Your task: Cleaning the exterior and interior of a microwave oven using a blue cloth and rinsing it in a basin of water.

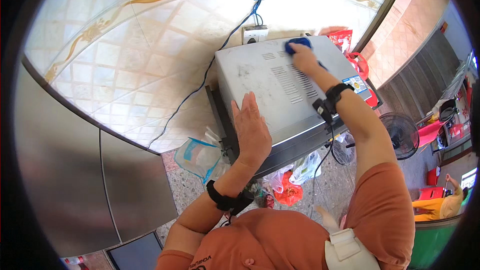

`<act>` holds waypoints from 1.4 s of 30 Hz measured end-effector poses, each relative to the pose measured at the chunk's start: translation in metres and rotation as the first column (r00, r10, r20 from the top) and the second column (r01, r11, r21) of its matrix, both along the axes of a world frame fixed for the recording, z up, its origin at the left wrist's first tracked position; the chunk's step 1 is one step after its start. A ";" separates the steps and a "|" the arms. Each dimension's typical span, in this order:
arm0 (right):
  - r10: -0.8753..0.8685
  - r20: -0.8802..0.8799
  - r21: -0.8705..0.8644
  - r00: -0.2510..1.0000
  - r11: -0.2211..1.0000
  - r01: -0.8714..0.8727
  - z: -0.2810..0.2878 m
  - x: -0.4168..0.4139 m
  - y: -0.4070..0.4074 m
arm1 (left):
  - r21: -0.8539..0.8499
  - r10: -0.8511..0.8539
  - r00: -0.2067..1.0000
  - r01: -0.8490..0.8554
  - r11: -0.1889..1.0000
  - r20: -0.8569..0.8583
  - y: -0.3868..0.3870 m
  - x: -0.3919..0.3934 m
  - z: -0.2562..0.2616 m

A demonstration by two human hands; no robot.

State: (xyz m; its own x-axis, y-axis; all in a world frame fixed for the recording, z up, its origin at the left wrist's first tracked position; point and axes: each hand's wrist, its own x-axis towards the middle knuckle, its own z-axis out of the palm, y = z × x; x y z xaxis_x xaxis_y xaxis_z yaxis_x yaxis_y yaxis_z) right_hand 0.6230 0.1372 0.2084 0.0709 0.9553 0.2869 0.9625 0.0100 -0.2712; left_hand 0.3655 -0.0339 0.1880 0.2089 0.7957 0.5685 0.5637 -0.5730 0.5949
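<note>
Before me is a grey metal-cased appliance (258, 82), likely a microwave oven, with rows of vent slots (288, 84) and dark smudges on its top. My right hand (304, 58) presses a dark blue cloth or sponge (299, 45) against the far part of that top, just beyond the slots. The hand is slightly blurred. At the near left edge of the casing, my left hand (250, 131) lies flat with fingers extended and nothing in it. A printed label (356, 84) is stuck to the right of the top.
Behind the appliance, a power strip (255, 34) and blue cord (210, 67) run along the tiled wall. Plastic bags (305, 168) lie on the floor below. To the right stand a black fan (399, 135) and, farther off, another person (446, 202). Steel doors (67, 180) flank the left.
</note>
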 end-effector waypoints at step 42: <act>0.294 0.210 0.106 0.932 0.941 -0.321 -0.005 -0.136 0.049 | -0.023 0.010 0.998 -0.009 1.000 0.061 0.000 0.001 -0.005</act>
